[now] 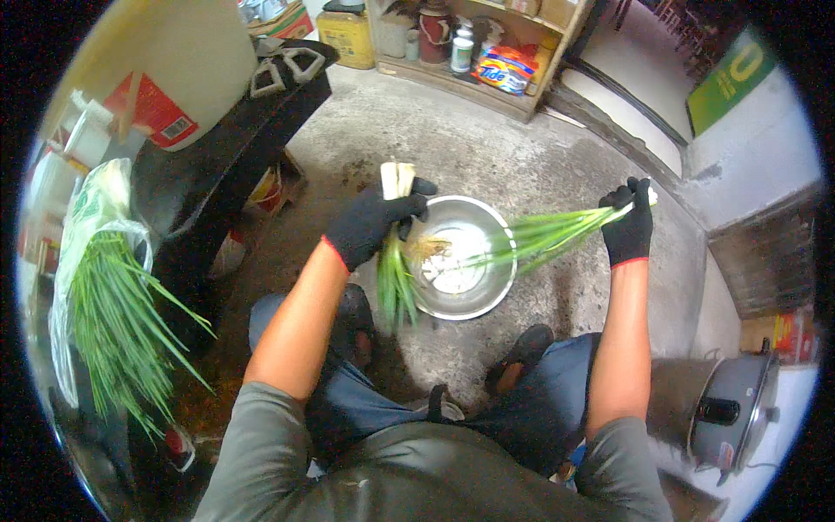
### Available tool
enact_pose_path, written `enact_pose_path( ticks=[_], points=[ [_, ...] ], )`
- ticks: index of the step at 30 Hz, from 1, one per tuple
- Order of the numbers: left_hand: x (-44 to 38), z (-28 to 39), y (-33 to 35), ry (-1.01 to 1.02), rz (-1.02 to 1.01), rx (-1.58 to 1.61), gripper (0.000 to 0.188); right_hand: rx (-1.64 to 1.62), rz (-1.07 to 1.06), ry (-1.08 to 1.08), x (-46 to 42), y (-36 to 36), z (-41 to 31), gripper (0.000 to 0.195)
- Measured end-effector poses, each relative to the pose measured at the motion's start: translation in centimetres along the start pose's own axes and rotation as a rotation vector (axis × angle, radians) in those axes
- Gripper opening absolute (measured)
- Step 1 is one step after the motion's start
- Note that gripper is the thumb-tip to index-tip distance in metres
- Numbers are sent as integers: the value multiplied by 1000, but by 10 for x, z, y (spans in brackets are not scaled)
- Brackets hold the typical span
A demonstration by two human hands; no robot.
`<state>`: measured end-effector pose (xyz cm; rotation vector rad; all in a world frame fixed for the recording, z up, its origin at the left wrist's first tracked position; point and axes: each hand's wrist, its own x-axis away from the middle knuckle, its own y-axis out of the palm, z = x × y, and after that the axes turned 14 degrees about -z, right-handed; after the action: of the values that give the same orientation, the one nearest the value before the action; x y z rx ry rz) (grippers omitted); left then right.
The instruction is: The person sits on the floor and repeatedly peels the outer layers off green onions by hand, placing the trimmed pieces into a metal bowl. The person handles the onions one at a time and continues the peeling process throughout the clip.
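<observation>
In the head view, my left hand (381,222), in a black glove with a red cuff, grips a bundle of leeks or thick green onions (396,180), pale stalks up and green leaves hanging beside the bowl. My right hand (630,222), gloved alike, is raised at the right and closed on the white root end of a bunch of green onions (561,231). Their long leaves stretch left over the rim of a round metal bowl (466,312) on the concrete floor. White pieces (450,273) and some brownish strands (432,246) lie in the bowl.
A plastic bag (62,326) of long green onions (117,313) rests at the left by a dark table (196,169). A wooden shelf (456,85) holds a Tide bag (507,68) and bottles. A grey pot-like appliance (737,411) stands at the lower right, and a doorway opens beyond.
</observation>
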<state>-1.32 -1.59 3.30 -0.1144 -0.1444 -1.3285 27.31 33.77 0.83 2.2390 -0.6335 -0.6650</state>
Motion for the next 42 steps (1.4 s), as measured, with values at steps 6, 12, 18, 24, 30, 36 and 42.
enact_pose_path(
  ticks=[6,12,18,24,30,36,42],
  points=[
    [-14,-14,20,51,-229,402,51,536,-5,364,19,110,75,32],
    [-16,-6,47,43,-228,409,41,780,-228,510,33,145,129,39],
    [-18,-9,54,75,-267,5,20,1070,-331,509,41,154,143,29],
    [-27,-28,51,4,-319,76,21,1077,-250,454,38,155,145,23],
    [-27,-22,56,81,-366,549,44,1232,-143,425,30,141,137,27],
    [-29,-30,38,-36,-232,498,41,1142,-72,309,20,113,119,21],
    [-17,-21,48,-85,-202,57,29,658,153,447,16,120,108,20]
  ],
)
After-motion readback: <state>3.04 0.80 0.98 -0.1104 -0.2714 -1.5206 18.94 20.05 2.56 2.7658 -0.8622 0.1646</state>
